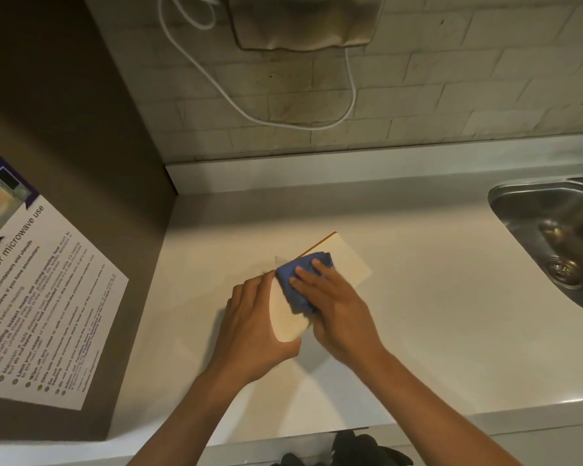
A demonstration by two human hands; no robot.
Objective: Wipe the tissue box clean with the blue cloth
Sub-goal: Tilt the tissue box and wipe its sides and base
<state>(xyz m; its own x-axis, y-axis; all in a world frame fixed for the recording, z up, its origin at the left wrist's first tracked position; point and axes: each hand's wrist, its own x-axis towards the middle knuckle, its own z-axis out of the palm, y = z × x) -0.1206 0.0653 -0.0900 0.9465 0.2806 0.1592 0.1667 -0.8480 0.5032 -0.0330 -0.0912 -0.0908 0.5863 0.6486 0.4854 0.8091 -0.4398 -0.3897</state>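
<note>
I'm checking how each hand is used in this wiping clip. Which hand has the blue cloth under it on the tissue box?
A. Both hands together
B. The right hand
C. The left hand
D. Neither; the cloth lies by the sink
B: the right hand presses the blue cloth onto the tissue box, while the left hand only grips the box's near end to steady it.

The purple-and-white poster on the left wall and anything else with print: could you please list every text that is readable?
"...nes for microwave use": heading, cut off at its start, on the purple-and-white paper poster.
Poster's bulleted lines: too small and blurred to read.
Cream tissue box and folded blue cloth: no text visible.
</note>
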